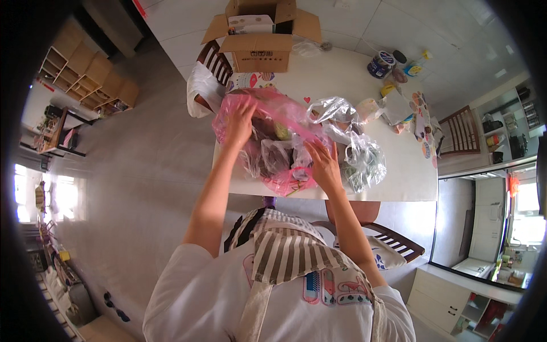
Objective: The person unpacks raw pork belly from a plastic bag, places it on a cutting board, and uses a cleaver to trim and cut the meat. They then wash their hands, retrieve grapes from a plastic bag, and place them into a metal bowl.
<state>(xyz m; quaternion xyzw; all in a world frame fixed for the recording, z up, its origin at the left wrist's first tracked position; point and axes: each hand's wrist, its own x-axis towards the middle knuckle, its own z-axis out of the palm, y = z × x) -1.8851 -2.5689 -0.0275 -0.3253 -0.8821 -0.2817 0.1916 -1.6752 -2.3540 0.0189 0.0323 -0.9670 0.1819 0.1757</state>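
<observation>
A pink plastic bag (282,109) lies spread on the table in front of me, its mouth facing me. Inside it are several clear plastic bags (275,156) with dark contents and something pale green. On the bag's left side rests my left hand (240,124), fingers spread over the film. My right hand (324,164) touches the bag's right edge, fingers apart; whether either hand pinches the film is hard to see. Just right of that hand, a clear plastic bag with green contents (367,164) touches the pink bag.
An open cardboard box (260,53) stands at the table's back left. A wide jar (381,64) and a spray bottle (416,66) stand at the back right. Wooden chairs (459,130) flank the white table (406,179), and another chair (397,241) is beside me.
</observation>
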